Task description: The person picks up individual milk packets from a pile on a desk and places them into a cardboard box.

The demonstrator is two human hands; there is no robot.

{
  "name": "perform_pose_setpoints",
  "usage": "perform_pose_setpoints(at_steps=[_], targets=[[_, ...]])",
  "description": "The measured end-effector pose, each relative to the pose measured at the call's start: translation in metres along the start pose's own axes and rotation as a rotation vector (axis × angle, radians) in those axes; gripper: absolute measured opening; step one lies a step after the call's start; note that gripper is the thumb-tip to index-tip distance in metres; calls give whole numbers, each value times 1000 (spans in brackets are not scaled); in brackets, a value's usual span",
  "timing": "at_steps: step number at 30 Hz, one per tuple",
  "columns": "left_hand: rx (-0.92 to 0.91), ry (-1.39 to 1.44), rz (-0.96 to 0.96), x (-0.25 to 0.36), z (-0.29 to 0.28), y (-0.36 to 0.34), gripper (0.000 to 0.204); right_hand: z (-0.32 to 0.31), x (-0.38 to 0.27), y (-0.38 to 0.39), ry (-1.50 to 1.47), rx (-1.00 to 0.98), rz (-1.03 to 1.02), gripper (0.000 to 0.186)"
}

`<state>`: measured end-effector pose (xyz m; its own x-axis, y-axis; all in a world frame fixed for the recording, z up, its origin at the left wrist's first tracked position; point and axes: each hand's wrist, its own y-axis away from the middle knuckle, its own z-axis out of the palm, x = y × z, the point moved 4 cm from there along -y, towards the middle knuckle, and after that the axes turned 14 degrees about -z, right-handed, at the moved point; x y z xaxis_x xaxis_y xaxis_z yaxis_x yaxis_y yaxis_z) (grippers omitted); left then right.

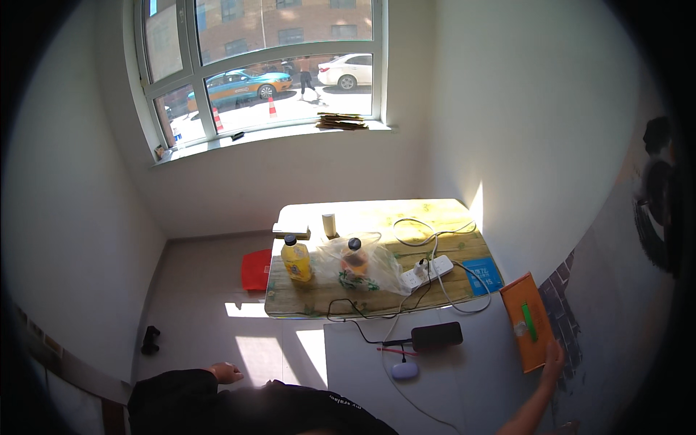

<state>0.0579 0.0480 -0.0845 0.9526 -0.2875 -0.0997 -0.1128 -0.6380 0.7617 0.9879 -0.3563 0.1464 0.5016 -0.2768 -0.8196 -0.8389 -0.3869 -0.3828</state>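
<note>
My right hand [552, 354] grips the lower right edge of an upright, tilted orange folder-like panel [533, 312], which has a green strip [528, 322] and a small pale patch on it. The panel is beside the right end of the wooden-patterned table [297, 304], near a blue sheet [483, 277]. My left hand [225, 373] is at the lower left beside my dark clothing, its fingers loosely curled with nothing visible in them.
The table holds a yellow bottle [297, 262], a bagged bottle [355, 264], a cream cylinder [329, 225], a power strip [428, 272] and cables. A black adapter [435, 336] and lilac case [404, 371] lie below. A red stool [255, 268] stands left; cardboard [341, 122] rests on the windowsill.
</note>
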Motion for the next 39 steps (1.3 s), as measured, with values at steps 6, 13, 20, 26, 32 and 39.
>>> perform_pose_setpoints(at_steps=[6, 13, 20, 26, 32, 39], targets=[[-153, 28, 14, 27, -18, 23, 50, -41, 42, 47, -240, 347, 138, 61], [-81, -251, 289, -6, 21, 0, 39, -11, -98, 110, -259, 480, 50, 68], [-158, 168, 153, 31, -38, -32, 49, -26, -185, 236, 702, 395, -659, 54], [-99, 156, 351, -11, -47, -64, 49, 32, -271, 343, -739, 497, 16, 56], [-139, -41, 169, -54, -35, -105, 49, 78, -387, 451, -716, 510, 129, 56], [-74, -18, 281, -32, -75, -88, 49, 53, -409, 564, -336, 660, 429, 54]])
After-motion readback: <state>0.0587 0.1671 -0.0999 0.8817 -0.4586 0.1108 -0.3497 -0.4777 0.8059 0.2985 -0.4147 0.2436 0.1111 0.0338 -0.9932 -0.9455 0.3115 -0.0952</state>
